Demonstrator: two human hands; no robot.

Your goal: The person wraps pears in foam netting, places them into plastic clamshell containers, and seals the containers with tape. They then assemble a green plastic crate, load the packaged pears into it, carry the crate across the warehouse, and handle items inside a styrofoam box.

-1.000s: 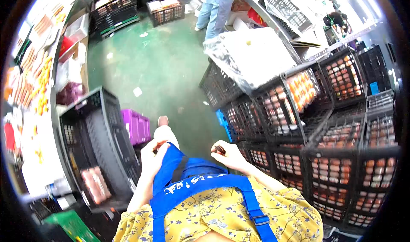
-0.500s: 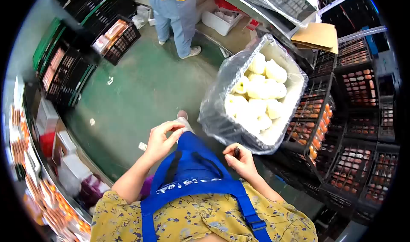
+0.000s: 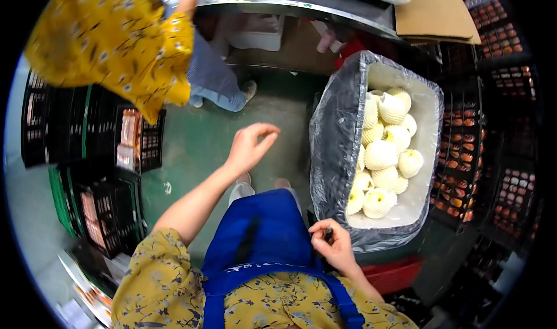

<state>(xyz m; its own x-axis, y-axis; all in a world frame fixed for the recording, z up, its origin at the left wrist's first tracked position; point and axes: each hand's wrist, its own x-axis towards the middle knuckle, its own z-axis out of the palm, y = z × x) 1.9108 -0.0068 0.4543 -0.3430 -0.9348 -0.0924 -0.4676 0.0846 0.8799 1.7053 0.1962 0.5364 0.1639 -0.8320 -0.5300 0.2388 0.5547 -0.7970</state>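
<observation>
My left hand [image 3: 250, 148] hangs in the air in front of the apron, to the left of the lined container. Its fingers are loosely bent, the thumb a little apart, and I see nothing in it. My right hand [image 3: 335, 246] is closed around a small dark stick-like object [image 3: 328, 234], whose exact kind I cannot make out. It is near the front left corner of a white container [image 3: 413, 204] lined with dark plastic [image 3: 333, 149]. Inside lie several pale round fruits [image 3: 381, 155] in white foam nets.
A person in a yellow flowered top [image 3: 125, 44] stands at the upper left by a metal-edged counter [image 3: 301, 5]. Cardboard [image 3: 432, 10] lies on the counter. Black crates [image 3: 152, 149] stand left; more crates of packed fruit [image 3: 461, 155] stand right. A red container [image 3: 394, 275] sits below.
My view has turned and come nearer the counter. My left hand has reached farther forward. The other person now appears nearer, at the upper left. My right hand still holds the dark object.
</observation>
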